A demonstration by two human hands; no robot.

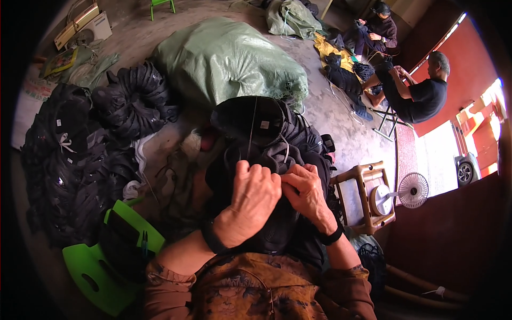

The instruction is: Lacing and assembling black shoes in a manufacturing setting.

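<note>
A black garment point(248, 121) with a small white label inside its opening lies bunched across my lap. Both of my hands meet over it, knuckles nearly touching. My left hand point(252, 194) is closed in a fist, fingertips tucked under at the cloth. Thumb and fingers of my right hand point(305, 192) are pinched together on the same dark fabric. What exactly lies between the fingertips is hidden. A pale drawstring point(286, 149) hangs from the garment just above the right hand, and a thin dark line runs down toward the left fist.
Heaps of black garments point(69, 160) lie at the left, near a green plastic chair point(96, 274). Beyond my lap sits a large pale green sack point(224, 58). A small fan point(413, 190) rests on a bamboo stool point(365, 192) at right. Two people work with dark cloth farther off.
</note>
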